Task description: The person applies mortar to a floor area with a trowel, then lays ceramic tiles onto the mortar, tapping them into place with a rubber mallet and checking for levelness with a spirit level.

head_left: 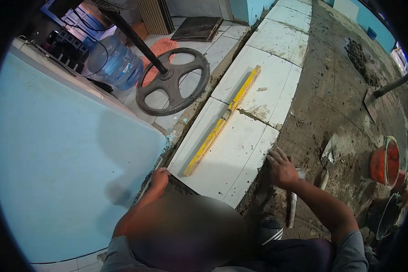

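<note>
A yellow spirit level point(222, 121) lies lengthwise across two white floor tiles point(233, 154). My left hand point(160, 178) is at the near left corner of the closer tile, beside the blue wall, its fingers bent in at the tile edge. My right hand point(283, 168) rests by the right edge of the same tile, fingers spread toward it, holding nothing. Just beside and below my right hand is a hammer point(293, 204) with a pale handle on the mortar. A trowel point(329, 149) with mortar on its blade lies farther right.
A blue wall point(68, 154) stands at the left. Behind it are a round metal stand base point(172, 81) and a water jug point(115, 63). On the right are an orange bucket point(383, 163), a dark bucket point(381, 215) and a mortar heap point(361, 61). My shoe point(270, 229) is below.
</note>
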Available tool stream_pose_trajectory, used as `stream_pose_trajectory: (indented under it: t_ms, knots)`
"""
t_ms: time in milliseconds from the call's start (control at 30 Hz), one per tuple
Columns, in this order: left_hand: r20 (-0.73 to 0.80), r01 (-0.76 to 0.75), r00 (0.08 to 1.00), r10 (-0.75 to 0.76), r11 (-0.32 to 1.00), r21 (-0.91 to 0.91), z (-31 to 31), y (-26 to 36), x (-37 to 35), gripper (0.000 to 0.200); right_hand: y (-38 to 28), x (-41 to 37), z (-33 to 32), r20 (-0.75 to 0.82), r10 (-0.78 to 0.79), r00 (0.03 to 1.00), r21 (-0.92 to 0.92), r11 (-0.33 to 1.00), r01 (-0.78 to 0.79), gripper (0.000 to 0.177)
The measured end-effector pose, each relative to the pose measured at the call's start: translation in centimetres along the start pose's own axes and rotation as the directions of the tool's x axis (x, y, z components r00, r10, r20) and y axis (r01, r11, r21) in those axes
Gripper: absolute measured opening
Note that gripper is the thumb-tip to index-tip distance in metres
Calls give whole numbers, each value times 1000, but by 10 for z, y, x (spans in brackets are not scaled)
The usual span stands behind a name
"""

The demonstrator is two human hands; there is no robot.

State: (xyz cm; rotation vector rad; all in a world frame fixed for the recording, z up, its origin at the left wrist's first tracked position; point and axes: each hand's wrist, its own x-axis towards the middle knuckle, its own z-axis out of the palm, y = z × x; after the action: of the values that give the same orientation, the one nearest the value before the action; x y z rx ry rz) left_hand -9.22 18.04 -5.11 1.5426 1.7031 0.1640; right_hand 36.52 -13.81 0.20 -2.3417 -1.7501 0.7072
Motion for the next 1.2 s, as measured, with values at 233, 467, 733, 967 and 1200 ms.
stream_pose_trajectory:
  t_ms: [233, 467, 733, 967, 1200]
  knots:
    - [11, 49, 999, -47, 972, -232, -3, 22, -17, 27, 20, 32, 3, -192, 169, 967, 279, 954, -112, 62]
    - [-38, -54, 998, 49, 991, -121, 1, 3, -4, 27, 12, 27, 0, -208, 144, 968, 196, 975, -103, 66]
    - [49, -222, 974, 222, 888, 403, -15, 18, -4, 23, 32, -2, 4, -364, 147, 920, 200, 977, -77, 55]
    - [20, -517, 820, 572, 727, 452, -7, 106, 31, 23, 67, -28, -11, -417, 281, 864, 234, 952, -196, 45]
    - [98, -623, 766, 636, 696, 357, 83, 197, 120, 27, 114, -63, 11, -433, 495, 753, 335, 864, -375, 33]
